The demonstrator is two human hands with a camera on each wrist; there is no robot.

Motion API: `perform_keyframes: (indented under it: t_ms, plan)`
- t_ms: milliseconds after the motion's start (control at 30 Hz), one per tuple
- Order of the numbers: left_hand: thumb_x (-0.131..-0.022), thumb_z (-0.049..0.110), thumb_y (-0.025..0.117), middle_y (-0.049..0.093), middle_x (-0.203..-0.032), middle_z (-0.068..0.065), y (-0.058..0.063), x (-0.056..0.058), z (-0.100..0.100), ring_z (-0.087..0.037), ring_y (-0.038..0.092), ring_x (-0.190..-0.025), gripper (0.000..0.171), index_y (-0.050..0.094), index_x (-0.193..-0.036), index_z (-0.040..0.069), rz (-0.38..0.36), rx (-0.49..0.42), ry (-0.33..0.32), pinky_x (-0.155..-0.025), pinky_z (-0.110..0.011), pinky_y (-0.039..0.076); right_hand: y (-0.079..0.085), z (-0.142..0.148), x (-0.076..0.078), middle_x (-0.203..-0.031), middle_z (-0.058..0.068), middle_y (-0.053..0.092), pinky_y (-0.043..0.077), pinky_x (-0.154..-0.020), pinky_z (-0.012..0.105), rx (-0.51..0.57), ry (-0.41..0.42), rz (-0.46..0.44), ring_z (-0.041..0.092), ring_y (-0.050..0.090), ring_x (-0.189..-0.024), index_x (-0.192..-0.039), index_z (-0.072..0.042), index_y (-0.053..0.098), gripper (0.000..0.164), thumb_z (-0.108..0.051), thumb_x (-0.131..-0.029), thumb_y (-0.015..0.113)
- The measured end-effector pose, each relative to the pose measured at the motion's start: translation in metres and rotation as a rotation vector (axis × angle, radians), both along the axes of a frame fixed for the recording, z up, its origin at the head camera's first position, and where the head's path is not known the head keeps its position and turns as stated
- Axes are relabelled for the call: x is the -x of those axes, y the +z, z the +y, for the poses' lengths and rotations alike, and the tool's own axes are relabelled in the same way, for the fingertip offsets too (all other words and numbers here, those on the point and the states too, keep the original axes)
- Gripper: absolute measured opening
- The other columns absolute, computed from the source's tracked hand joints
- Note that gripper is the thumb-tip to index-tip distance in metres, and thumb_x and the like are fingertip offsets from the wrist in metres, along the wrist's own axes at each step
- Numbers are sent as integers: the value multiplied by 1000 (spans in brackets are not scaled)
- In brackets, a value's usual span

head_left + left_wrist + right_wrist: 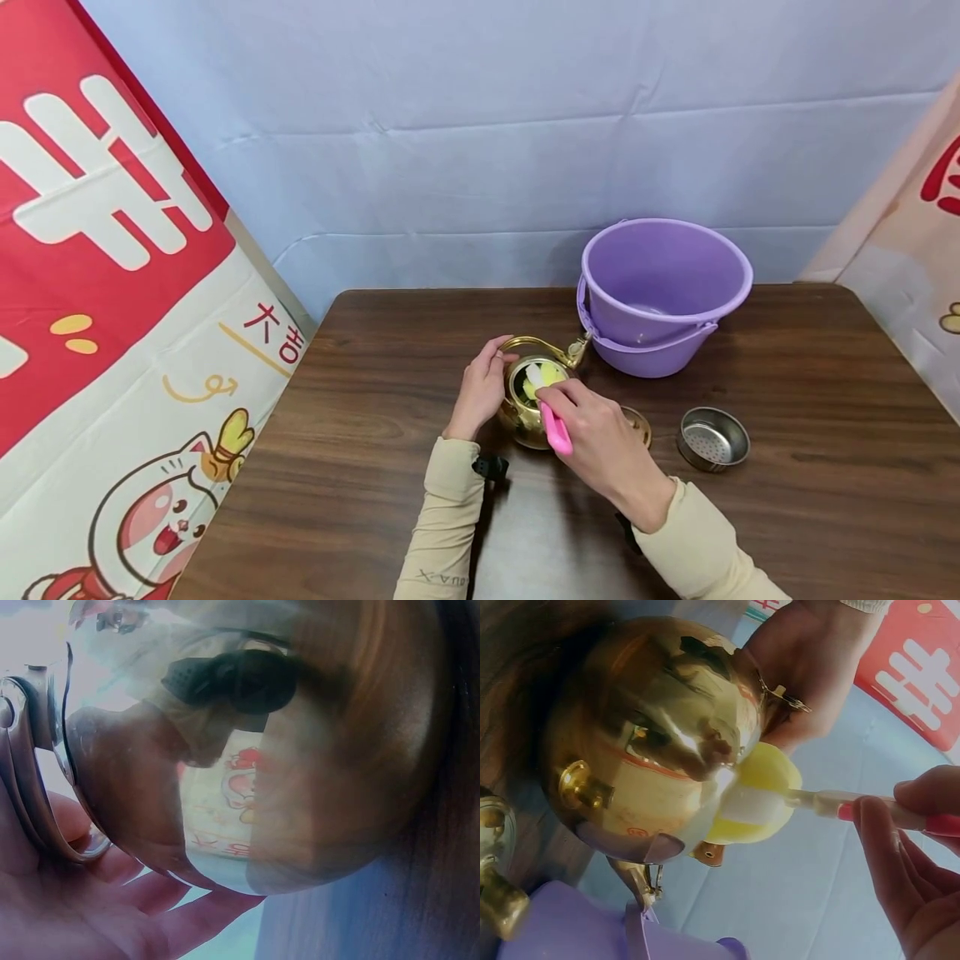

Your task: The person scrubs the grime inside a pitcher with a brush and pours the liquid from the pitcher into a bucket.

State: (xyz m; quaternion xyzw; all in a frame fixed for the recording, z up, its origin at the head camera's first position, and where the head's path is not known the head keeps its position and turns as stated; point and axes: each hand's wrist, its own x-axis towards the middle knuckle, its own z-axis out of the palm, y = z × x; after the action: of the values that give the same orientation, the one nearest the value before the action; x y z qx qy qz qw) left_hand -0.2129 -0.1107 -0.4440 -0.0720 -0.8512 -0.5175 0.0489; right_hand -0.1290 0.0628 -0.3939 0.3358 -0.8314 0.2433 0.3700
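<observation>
A shiny gold teapot [525, 425] stands uncovered on the table, its bail handle [536, 340] tipped back toward the bucket. My left hand [480, 387] grips the teapot's left side by the handle; in the left wrist view its fingers [202, 919] lie along the metal body. My right hand [600, 429] holds a sponge brush by its pink-and-white handle [555, 429]. The brush's yellow and white head [769, 795] sits in the teapot's mouth, partly hidden by the rim. In the right wrist view, the spout [585, 786] shows on the body.
A purple bucket [660, 342] stands behind the teapot to the right, its handle hanging down in front. A gold lid [637, 423] lies partly behind my right hand. Right of it sits a round metal strainer [712, 437]. Fabric backdrops border the wooden table [360, 433].
</observation>
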Motion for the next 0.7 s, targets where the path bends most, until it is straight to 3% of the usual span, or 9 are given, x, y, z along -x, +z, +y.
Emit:
perform_keyframes:
  t_ms: [700]
  plan:
    - [-105,13,31,70,-116,-10,-2,1,0,-26,61,-117,39,53,-137,15,26,25,-8,-93,-41,46,-18,5,3,-91,8,67,56,-64,33,92,28,8,19,66,-76,-99,-5,70,22,-14,-92,51]
